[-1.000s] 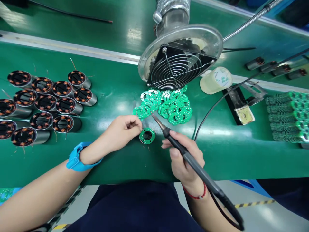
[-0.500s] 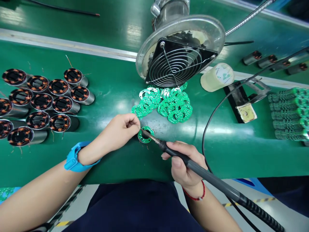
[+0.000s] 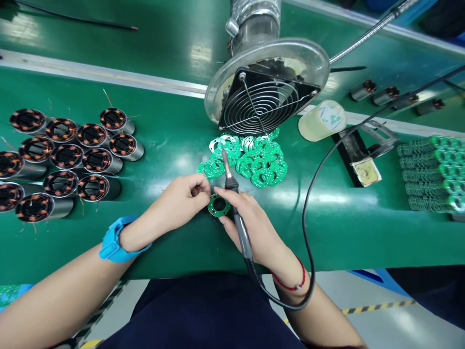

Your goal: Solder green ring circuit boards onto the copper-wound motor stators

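Observation:
A round green circuit board [image 3: 214, 211] with a dark open centre sits on the bench between my hands, seemingly on top of a motor stator whose body is mostly hidden. My left hand [image 3: 183, 201] has thumb and forefinger pinched at the board's left edge; what lies between the fingertips is too small to make out. A soldering iron [image 3: 241, 233] rests in my right hand [image 3: 256, 225], its tip pointing away from me over the loose ring boards [image 3: 261, 162]. The thumb and forefinger of that hand reach around the board's right side.
Several motor stators [image 3: 94, 160] with copper windings stand at left. A fume extractor fan [image 3: 263, 106] overhangs the boards. At right are a tape roll [image 3: 321, 121], an iron stand with a sponge [image 3: 366, 172] and stacked green boards [image 3: 425, 174]. The iron's black cable [image 3: 305, 218] loops across.
The soldering iron's tip has left the board and swung up to point away from me. My right hand has moved left to the board's edge. My left hand keeps its pinch.

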Motion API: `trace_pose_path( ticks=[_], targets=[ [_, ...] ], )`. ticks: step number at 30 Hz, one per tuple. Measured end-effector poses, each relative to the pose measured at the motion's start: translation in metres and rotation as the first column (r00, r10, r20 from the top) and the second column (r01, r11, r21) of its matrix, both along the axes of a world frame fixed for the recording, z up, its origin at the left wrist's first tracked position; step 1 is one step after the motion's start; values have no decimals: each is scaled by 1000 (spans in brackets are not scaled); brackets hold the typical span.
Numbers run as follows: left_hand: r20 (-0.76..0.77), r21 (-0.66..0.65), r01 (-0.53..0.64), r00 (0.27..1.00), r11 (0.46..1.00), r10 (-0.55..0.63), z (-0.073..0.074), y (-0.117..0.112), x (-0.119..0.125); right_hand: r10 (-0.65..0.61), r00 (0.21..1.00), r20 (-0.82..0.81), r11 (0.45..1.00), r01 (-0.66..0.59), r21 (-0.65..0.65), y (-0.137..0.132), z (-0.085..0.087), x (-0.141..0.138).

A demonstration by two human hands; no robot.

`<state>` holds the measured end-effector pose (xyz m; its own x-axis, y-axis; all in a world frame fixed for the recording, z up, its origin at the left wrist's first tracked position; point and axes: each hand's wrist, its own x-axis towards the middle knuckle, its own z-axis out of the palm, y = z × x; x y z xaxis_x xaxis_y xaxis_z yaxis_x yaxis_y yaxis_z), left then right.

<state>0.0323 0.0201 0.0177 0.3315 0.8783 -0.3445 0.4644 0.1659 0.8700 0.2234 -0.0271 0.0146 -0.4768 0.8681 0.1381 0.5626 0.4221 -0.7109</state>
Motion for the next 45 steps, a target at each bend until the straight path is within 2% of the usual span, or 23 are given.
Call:
trace_pose_path(
  ticks=[2, 6, 9, 13, 16, 19, 23, 26, 28, 31, 34, 38, 41, 45],
  targets=[
    [-38, 15, 33, 999, 999, -32, 3, -2, -1, -38, 999, 12, 999, 38, 22, 0, -5, 0],
    [-158, 33, 168, 974, 985, -161, 7, -7, -3, -151, 988, -8, 975, 151, 161, 0, -13, 1],
    [-225, 95, 260, 946, 961, -234, 6, -11, -6, -176, 984, -30, 969, 179, 172, 1, -16, 0],
    [-299, 329, 258, 941, 908, -160, 4, -12, -10, -164, 986, -32, 967, 167, 192, 2, -18, -1],
    [-243, 437, 216, 963, 873, -116, 4, -11, -8, -154, 988, -22, 963, 155, 219, 2, -20, -3],
    [-107, 375, 164, 985, 912, -133, 4, -11, -3, -132, 991, -31, 958, 136, 251, 3, -19, -3],
    [46, 182, 50, 997, 982, -59, 1, -11, 1, -58, 997, -48, 940, 71, 335, 2, -14, -3],
    [143, 31, -25, 989, 999, 20, 0, -10, -1, -47, 998, -39, 928, 58, 368, 2, -12, -3],
    [165, -21, -51, 985, 998, 54, -1, -9, -2, -70, 996, -57, 925, 86, 371, 2, -11, -4],
    [140, -38, -70, 987, 997, 74, -1, -8, -3, -93, 987, -134, 927, 135, 350, 2, -12, -5],
    [91, -32, -73, 993, 997, 75, -2, -7, -3, -166, 953, -254, 928, 238, 287, -2, -11, -3],
    [59, -24, -82, 995, 996, 83, -2, -7, -1, -275, 878, -392, 893, 385, 234, -11, -12, 3],
    [55, -13, -98, 994, 995, 99, -3, -7, 0, -250, 843, -476, 880, 404, 252, -15, -14, 7],
    [56, -4, -110, 992, 994, 110, -4, -8, 1, -198, 852, -485, 891, 363, 274, -15, -12, 8]
  ],
)
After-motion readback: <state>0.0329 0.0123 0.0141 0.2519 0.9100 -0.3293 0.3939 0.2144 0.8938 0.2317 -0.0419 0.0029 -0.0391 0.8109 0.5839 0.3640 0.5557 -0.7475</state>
